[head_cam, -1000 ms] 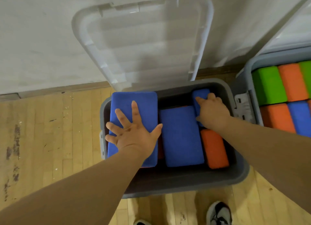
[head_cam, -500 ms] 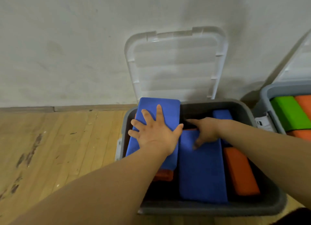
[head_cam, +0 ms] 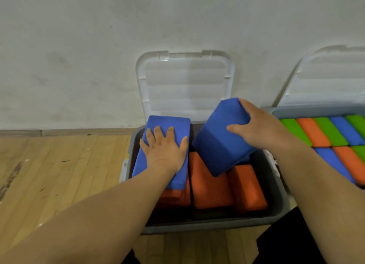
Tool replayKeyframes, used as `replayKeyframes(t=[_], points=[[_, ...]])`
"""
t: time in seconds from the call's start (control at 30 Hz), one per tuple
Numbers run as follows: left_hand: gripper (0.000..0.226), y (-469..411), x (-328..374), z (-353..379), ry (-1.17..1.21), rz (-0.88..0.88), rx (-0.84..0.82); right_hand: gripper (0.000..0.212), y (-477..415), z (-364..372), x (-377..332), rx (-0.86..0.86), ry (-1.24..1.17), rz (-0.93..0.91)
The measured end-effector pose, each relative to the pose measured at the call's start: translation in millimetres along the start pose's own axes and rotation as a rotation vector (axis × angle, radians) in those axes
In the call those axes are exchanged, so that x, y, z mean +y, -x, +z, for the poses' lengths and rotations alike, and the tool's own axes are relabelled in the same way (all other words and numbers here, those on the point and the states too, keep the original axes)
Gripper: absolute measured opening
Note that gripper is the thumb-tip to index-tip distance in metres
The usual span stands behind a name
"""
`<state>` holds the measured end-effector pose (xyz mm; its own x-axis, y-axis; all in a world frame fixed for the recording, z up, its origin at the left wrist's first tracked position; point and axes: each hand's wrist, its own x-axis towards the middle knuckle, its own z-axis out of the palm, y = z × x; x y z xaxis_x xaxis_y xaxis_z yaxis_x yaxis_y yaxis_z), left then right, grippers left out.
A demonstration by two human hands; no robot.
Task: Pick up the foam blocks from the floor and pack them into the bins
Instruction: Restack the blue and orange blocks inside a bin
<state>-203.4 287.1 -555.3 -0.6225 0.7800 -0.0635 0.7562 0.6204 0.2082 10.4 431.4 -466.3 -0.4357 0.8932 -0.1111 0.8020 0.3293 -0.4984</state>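
Now: right hand (head_cam: 260, 129) grips blue block (head_cam: 219, 141), raised and tilted over middle of grey bin (head_cam: 276, 214); lay flat inside moments ago. Left hand (head_cam: 165, 149), fingers straight, presses second blue block (head_cam: 167, 123) at bin's left. Orange blocks (head_cam: 209, 184) uncovered; repacking likely.

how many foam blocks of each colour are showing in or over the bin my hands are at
blue: 2 (flat blue block under the left hand, tilted blue block gripped by the right hand)
orange: 3 (left orange block, middle orange block, right orange block)
total: 5 showing; anything hidden beneath uncounted
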Motion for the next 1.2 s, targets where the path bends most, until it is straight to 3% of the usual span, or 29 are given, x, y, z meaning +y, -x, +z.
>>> replayKeyframes(t=[0.17,0.43,0.53,0.67,0.77,0.87,0.97,1.07,1.2], points=[[0.062,12,-5,-4,-0.089,0.079,0.069,0.091,11,-9,4,0.12,-0.225,0.06],[0.072,0,2,-16,-0.074,0.069,-0.142,0.091,19,-17,1,0.345,-0.47,0.005],[0.079,-1,10,-23,0.082,0.009,-0.192,0.091,21,-16,2,0.353,-0.531,0.002],[0.087,-8,15,-37,0.494,-0.1,-0.086,0.091,17,-13,2,0.351,-0.624,0.028],[0.084,-8,29,-60,0.827,-0.037,-0.007,0.09,13,-6,-6,0.265,-0.858,0.117],[0.085,-13,39,-91,0.972,0.005,0.106,0.077,4,9,-16,0.155,-1.066,0.108],[0.091,-16,37,-116,0.887,-0.102,0.134,0.05,1,26,-33,-0.044,-1.268,0.148],[0.093,-23,19,-130,0.724,-0.203,0.097,0.025,-7,43,-36,-0.21,-1.132,0.153],[0.073,-41,5,-129,0.127,-0.216,-0.134,0.01,-24,71,-36,-0.423,-0.903,0.058]])
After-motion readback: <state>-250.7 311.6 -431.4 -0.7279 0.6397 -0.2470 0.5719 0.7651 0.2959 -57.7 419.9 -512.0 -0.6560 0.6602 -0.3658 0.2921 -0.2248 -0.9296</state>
